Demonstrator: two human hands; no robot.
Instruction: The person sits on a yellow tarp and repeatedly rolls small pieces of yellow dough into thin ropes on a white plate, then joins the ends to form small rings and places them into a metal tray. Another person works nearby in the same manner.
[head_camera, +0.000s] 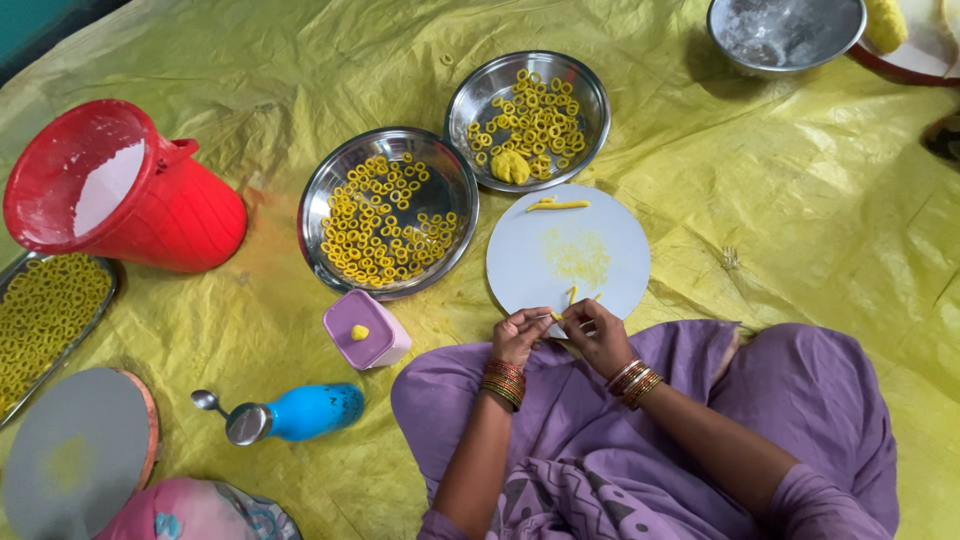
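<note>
Between the fingertips of the left hand (520, 333) and the right hand (592, 330) sits a thin strip of dough (558, 315), soft and matt. Just beyond the fingers lies a round board (610, 250), smooth and matt, dusted with yellow crumbs. Farther out from the fingers, two steel plates (330, 190) shine glossy. Under the wrists, the lap cloth (690, 400) looks soft and woven. The yellow ground sheet (800, 220) is crinkled, slightly shiny plastic.
</note>
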